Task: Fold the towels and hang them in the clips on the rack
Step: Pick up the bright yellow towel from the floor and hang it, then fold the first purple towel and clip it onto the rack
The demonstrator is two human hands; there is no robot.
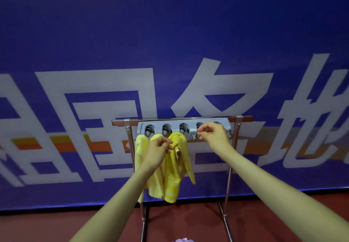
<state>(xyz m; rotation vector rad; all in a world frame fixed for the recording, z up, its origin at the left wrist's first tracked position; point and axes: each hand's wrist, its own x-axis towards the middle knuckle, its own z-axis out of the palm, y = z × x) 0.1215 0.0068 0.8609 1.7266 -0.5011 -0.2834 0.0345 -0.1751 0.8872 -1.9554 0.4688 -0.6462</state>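
Note:
A grey clip holder (183, 126) with several round clips is fixed to the top bar of a chrome rack (229, 175). Three yellow towels hang from its left clips: the first yellow towel (139, 151), the second yellow towel (156, 183), and the third yellow towel (181, 147). My left hand (157, 150) is in front of the second and third towels, fingers curled and pinching at the cloth near a small tag. My right hand (213, 134) is up at the fourth clip, fingertips pinched together by a small metal hook under the holder.
A blue banner (170, 43) with large white characters stands right behind the rack. The floor (188, 223) is dark red. A bit of lilac cloth (182, 240) shows at the bottom edge. The rack's legs stand on the floor between my forearms.

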